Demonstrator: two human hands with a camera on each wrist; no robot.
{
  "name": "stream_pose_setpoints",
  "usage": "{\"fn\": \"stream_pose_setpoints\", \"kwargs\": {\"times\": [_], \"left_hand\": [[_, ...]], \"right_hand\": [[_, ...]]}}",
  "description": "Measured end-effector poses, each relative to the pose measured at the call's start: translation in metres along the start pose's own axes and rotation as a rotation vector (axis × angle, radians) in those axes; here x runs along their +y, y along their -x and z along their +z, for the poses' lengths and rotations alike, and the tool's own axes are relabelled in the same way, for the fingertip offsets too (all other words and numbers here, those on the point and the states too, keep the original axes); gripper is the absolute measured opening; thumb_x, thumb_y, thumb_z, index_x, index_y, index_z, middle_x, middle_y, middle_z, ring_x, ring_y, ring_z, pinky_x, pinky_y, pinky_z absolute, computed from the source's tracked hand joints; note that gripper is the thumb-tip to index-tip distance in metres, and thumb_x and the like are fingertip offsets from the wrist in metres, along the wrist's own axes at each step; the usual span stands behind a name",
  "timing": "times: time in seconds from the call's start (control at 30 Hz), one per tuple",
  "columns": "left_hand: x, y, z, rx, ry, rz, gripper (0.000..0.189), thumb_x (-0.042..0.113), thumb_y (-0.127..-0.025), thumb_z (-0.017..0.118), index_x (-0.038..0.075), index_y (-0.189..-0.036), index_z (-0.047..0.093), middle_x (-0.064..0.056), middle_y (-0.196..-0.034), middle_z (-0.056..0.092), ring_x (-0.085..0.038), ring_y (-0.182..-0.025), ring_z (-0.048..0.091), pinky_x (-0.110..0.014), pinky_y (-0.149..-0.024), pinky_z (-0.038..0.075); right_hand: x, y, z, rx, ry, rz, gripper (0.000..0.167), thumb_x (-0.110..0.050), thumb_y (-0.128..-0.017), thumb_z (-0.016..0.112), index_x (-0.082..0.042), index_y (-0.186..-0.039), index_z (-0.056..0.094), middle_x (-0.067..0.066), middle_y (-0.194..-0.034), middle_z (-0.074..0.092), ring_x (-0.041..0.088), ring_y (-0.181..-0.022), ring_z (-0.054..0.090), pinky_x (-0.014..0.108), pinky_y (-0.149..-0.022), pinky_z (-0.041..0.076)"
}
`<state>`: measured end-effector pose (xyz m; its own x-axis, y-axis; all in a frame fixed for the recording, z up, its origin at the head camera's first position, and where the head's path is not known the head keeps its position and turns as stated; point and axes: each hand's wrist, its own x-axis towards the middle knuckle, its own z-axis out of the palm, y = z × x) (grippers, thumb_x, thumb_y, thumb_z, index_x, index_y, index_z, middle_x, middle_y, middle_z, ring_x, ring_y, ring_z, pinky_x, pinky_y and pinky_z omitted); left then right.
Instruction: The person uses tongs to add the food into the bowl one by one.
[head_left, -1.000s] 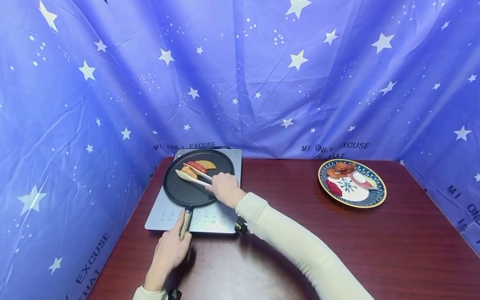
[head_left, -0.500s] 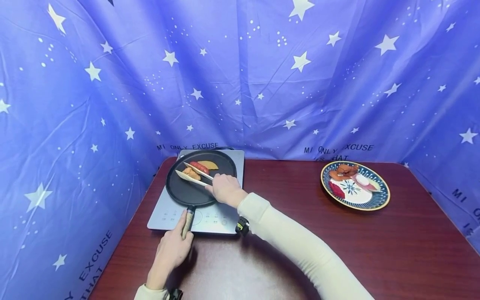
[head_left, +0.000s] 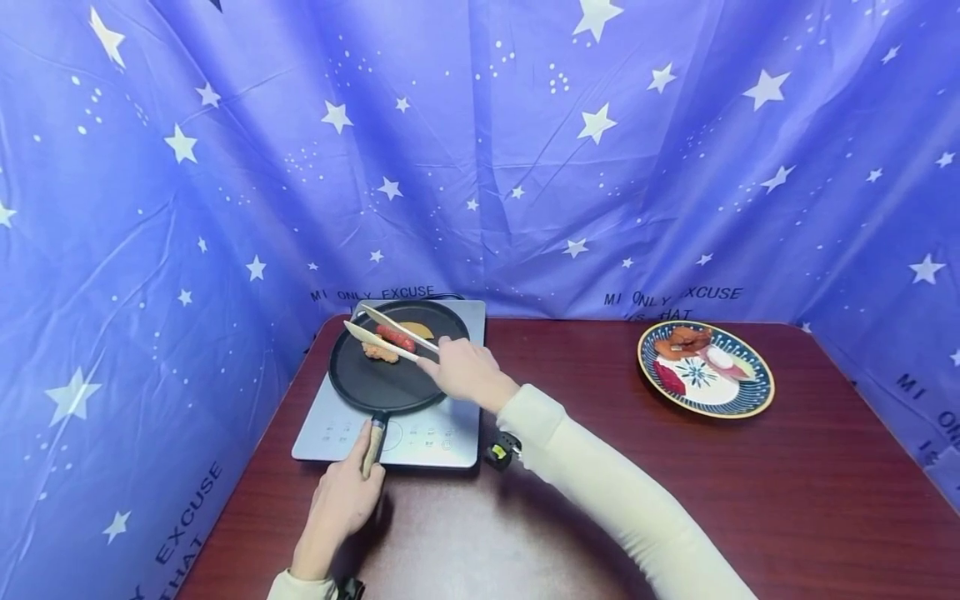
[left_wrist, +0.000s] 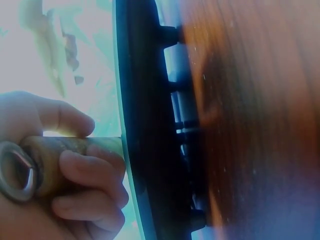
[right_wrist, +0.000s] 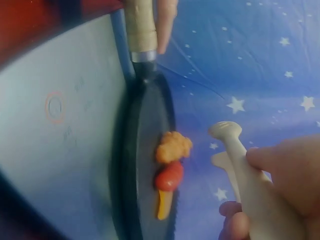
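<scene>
My left hand grips the wooden handle of a black frying pan, its fingers curled round it in the left wrist view. My right hand holds pale tongs, whose tips are spread above the pan. In the right wrist view the tongs stand apart from the food and nothing is between their tips. A golden fried chicken piece, a red scored sausage and a yellow slice lie side by side in the pan. The tongs partly cover the food in the head view.
Under the pan is a flat silver induction cooker with touch controls. On the right of the dark red table stands a patterned plate with several food pieces. A blue star curtain hangs behind and at both sides.
The tongs were around the chicken piece; now they are raised off it and their tips are wider apart. My right hand has shifted slightly right. The left hand keeps holding the handle.
</scene>
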<state>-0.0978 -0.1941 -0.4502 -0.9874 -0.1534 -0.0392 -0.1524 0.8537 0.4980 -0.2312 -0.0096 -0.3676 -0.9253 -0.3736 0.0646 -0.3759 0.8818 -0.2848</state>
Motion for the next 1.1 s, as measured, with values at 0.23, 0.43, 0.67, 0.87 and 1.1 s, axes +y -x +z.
{"fn": "stream_pose_setpoints", "kwargs": {"times": [0.23, 0.43, 0.67, 0.87, 1.1], "left_hand": [[-0.003, 0.003, -0.001, -0.003, -0.004, -0.002, 0.070, 0.023, -0.085, 0.050, 0.019, -0.151, 0.028, -0.027, -0.110, 0.061, -0.027, -0.068, 0.057, -0.044, -0.059, 0.044], [-0.003, 0.003, 0.001, 0.001, 0.002, 0.007, 0.070, 0.023, -0.084, 0.051, 0.019, -0.150, 0.028, -0.028, -0.109, 0.061, -0.029, -0.070, 0.059, -0.044, -0.057, 0.044], [-0.003, 0.000, 0.002, 0.008, 0.001, 0.015, 0.070, 0.023, -0.084, 0.051, 0.018, -0.151, 0.028, -0.027, -0.106, 0.062, -0.026, -0.065, 0.055, -0.043, -0.056, 0.043], [-0.003, -0.001, 0.003, 0.005, 0.006, 0.012, 0.070, 0.022, -0.084, 0.051, 0.019, -0.151, 0.028, -0.026, -0.102, 0.063, -0.025, -0.063, 0.053, -0.042, -0.054, 0.042], [-0.002, -0.001, 0.003, 0.006, 0.005, 0.010, 0.070, 0.022, -0.084, 0.051, 0.019, -0.150, 0.028, -0.023, -0.092, 0.063, -0.024, -0.060, 0.050, -0.040, -0.053, 0.041]], "right_hand": [[0.030, 0.022, -0.007, 0.042, -0.049, 0.048, 0.043, -0.055, -0.090, 0.049, -0.014, -0.078, 0.051, 0.004, -0.064, 0.052, 0.021, -0.055, 0.052, 0.037, -0.049, 0.039], [0.070, 0.048, -0.013, 0.074, -0.080, 0.094, 0.042, -0.056, -0.088, 0.053, -0.015, -0.077, 0.051, 0.003, -0.062, 0.050, 0.023, -0.054, 0.049, 0.039, -0.048, 0.038], [0.126, 0.087, -0.026, 0.083, -0.105, 0.119, 0.040, -0.052, -0.086, 0.058, -0.013, -0.080, 0.054, 0.001, -0.062, 0.050, 0.020, -0.055, 0.049, 0.037, -0.050, 0.038], [0.167, 0.119, -0.039, 0.131, -0.097, 0.125, 0.042, -0.051, -0.089, 0.055, -0.011, -0.077, 0.053, 0.000, -0.058, 0.046, 0.018, -0.050, 0.045, 0.035, -0.046, 0.034], [0.203, 0.150, -0.049, 0.180, -0.090, 0.153, 0.044, -0.048, -0.093, 0.051, -0.011, -0.070, 0.049, 0.000, -0.056, 0.040, 0.018, -0.050, 0.041, 0.034, -0.048, 0.031]]}}
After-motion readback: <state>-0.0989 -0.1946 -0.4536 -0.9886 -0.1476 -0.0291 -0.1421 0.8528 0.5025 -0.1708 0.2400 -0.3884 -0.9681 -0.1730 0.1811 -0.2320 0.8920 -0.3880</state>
